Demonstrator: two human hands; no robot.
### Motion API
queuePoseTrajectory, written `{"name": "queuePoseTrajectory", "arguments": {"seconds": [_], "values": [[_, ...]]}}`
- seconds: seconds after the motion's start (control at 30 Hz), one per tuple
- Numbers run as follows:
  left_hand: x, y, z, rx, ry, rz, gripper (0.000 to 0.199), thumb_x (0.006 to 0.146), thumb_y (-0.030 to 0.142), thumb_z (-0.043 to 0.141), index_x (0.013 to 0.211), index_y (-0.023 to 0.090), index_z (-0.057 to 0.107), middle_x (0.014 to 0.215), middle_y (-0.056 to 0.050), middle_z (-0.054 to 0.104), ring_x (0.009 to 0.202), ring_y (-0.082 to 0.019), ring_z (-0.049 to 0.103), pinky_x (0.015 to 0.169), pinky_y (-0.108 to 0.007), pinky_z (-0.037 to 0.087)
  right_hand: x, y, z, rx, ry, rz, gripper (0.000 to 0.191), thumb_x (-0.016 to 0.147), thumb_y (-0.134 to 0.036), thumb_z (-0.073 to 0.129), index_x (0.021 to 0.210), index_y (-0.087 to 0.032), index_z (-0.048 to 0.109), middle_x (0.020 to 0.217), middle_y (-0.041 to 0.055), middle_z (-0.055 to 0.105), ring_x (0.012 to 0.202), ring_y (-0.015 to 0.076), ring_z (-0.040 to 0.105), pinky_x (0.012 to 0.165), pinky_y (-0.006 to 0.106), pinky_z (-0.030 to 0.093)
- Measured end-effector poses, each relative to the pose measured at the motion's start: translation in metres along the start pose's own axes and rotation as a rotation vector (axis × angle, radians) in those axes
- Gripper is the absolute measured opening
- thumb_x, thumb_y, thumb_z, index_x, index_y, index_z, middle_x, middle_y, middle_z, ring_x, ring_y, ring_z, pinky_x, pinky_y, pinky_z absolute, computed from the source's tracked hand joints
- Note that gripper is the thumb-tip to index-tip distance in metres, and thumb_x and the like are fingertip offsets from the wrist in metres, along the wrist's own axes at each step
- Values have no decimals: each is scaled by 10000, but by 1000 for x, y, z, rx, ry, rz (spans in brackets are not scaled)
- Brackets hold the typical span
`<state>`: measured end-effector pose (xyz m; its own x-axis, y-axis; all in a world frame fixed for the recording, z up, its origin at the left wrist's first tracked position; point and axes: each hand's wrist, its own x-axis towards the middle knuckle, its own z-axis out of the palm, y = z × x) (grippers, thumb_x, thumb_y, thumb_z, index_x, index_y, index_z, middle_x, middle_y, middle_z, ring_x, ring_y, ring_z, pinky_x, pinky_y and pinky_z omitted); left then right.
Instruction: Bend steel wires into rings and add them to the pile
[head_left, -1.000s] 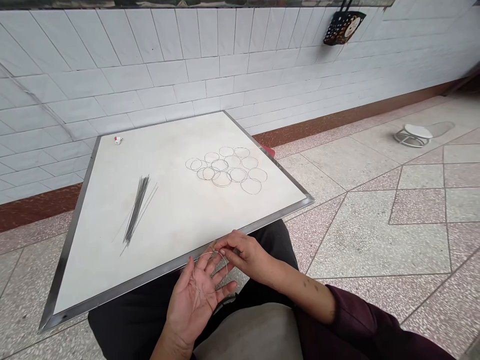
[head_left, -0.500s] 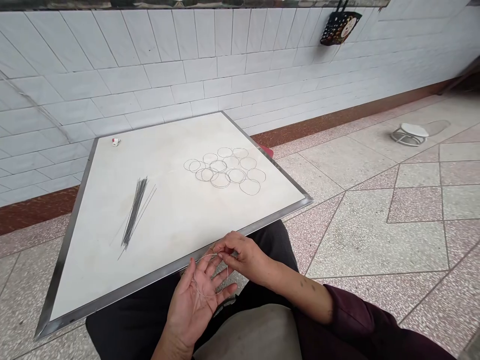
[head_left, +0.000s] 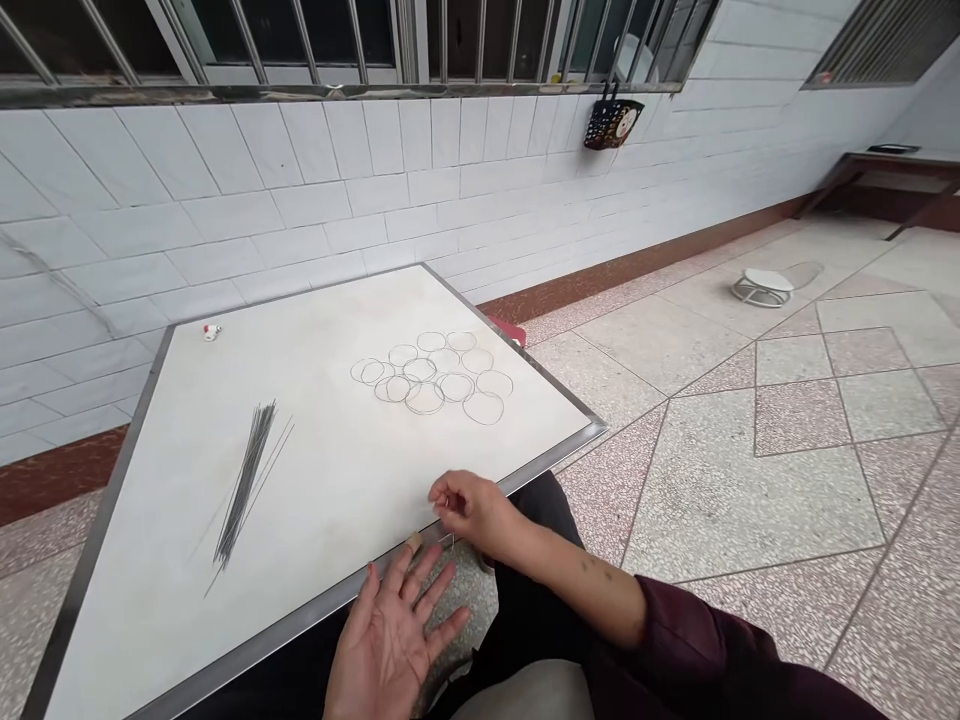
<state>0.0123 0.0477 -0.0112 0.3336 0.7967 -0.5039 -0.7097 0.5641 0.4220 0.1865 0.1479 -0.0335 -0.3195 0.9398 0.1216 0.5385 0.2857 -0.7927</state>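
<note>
1. White table: overlapping wire rings right of centre; bundled straight wires at left, between rings and left edge.
2. Left hand: palm up, fingers spread wide, bare.
3. Right hand: fingers pinched on thin wire, barely visible.
4. Hanging bag: print illegible.

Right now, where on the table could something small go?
The white table is bare between the wires and overlapping rings, and along its far edge, right of the small object. It's crowded among the rings and at the near edge, by left hand and right hand.
</note>
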Motion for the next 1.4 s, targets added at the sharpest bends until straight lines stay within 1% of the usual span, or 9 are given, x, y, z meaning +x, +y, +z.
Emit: {"name": "queuePoseTrajectory", "arguments": {"seconds": [0.13,0.23,0.33,0.43,0.63,0.83,0.97,1.07,1.4], "values": [[5,1,-10,25,-35,-4,560,953,316,524,1496,316,384,1525,-129,452,1429,-335,334,1103,-588,326,48,33,-21,-137,70,52,229,802,-64,603,982,-205,603,851,-2,645,767,137,578,724,263,460],[8,1,-18,64,-44,-2,526,944,253,533,1461,301,451,1520,-122,460,1442,-328,306,1108,-563,330,78,55,-32,-232,85,79,226,816,-68,594,995,-206,596,860,16,652,832,167,574,702,266,424],[12,2,-25,94,-42,-3,465,930,235,552,1394,273,549,1513,-128,469,1440,-329,310,1095,-538,354,98,69,-35,-313,72,74,217,838,-69,578,1013,-197,596,857,35,648,873,188,564,695,270,411],[17,3,-32,118,-14,-13,403,922,223,563,1317,275,627,1498,-115,492,1428,-321,341,1085,-520,367,110,76,-37,-388,50,36,218,872,-69,541,1039,-196,596,878,44,652,913,203,547,721,284,414],[23,4,-37,161,27,5,352,890,237,606,1227,292,694,1441,-114,558,1397,-336,393,1054,-525,394,125,78,-40,-516,31,-44,220,916,-60,483,1041,-187,611,941,66,675,919,217,525,817,324,418],[27,5,-41,145,47,-28,360,900,220,579,1235,292,688,1450,-97,552,1404,-308,386,1072,-495,377,135,84,-39,-576,37,-93,199,921,-52,497,1004,-183,623,905,71,683,908,217,534,815,315,410],[31,4,-53,39,10,-63,375,946,309,476,1262,272,673,1461,-103,540,1413,-301,370,1068,-478,374,136,90,-37,-589,44,-123,170,936,-80,500,1001,-175,626,903,72,685,913,221,535,806,316,408],[33,3,-59,10,-5,-65,394,955,346,449,1276,266,664,1462,-107,538,1409,-300,375,1068,-474,371,136,94,-37,-592,51,-142,168,941,-95,502,1020,-175,627,928,72,687,917,222,534,802,316,412],[33,3,-58,16,34,-49,388,946,367,461,1239,255,689,1440,-125,557,1383,-309,414,1031,-471,406,134,100,-34,-532,104,-170,138,954,-128,518,1020,-177,628,933,62,686,909,214,550,798,316,450]]}}
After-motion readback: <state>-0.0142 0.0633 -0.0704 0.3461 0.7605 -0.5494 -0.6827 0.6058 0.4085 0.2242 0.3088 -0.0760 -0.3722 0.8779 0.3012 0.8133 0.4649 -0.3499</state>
